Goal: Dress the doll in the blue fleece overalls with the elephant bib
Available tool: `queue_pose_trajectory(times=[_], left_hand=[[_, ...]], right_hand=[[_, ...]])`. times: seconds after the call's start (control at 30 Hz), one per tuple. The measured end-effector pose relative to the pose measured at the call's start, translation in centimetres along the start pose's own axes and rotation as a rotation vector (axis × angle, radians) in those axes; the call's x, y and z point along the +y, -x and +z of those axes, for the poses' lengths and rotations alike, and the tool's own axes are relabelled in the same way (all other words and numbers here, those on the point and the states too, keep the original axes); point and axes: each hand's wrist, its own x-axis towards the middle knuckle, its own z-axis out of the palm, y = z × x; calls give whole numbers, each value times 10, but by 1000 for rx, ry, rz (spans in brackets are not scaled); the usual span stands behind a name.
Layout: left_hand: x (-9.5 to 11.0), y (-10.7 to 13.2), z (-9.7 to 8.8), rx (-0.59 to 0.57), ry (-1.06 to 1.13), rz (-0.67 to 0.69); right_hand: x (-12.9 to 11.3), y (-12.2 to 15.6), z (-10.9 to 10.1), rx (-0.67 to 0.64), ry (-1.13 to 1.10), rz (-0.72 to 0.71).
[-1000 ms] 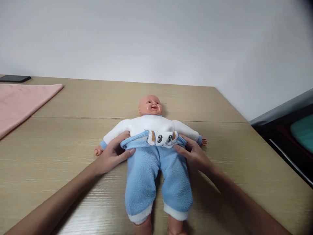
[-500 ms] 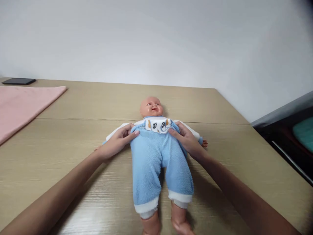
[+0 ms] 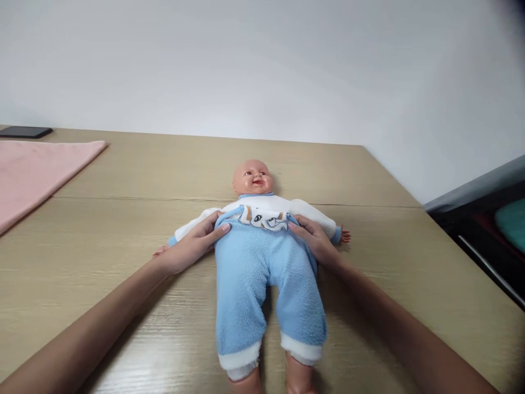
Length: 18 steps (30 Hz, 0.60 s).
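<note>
A baby doll [image 3: 253, 178] lies on its back, head toward the wall. It wears a white long-sleeved top [image 3: 307, 212] with blue cuffs and fluffy blue pants [image 3: 241, 273] with white hems. My left hand [image 3: 200, 235] is closed on the waistband at the left hip, thumb on the outside. At the other hip my right hand [image 3: 314, 235] pinches the waistband the same way. Between the hands the white bib front [image 3: 264, 219] with stitched eyes is crumpled and folded. Parts of my fingers are hidden by the cloth.
The doll rests on a wooden table [image 3: 164, 169] with a seam across it. A pink cloth [image 3: 41, 169] and a dark flat device [image 3: 24, 132] lie at the left. Beyond the right edge stands a black object [image 3: 463, 219] with a teal part.
Both hands have drawn the waistband a little toward me, so more of the white top shows on the chest. The bib front has crumpled further, and the view has shifted slightly.
</note>
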Motion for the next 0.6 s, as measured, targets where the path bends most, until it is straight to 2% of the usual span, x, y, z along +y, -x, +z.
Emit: queue_pose_trajectory(times=[0.13,0.2,0.3,0.4,0.5,0.6], left_hand=[[2,5,-2,44,-83,40],[-1,11,-10,8,-174,86],[-10,23,-26,-97,-419,230],[-19,32,-34,-104,-623,328],[-20,37,-27,-62,-562,280],[-18,40,-9,-41,-268,143]], right_hand=[[5,6,-22,-81,-25,-8],[6,11,-35,-146,22,-7],[5,22,-48,-241,160,-37],[2,30,-50,-287,243,-105],[1,36,-42,-245,202,-130],[5,41,-32,-223,31,-41]])
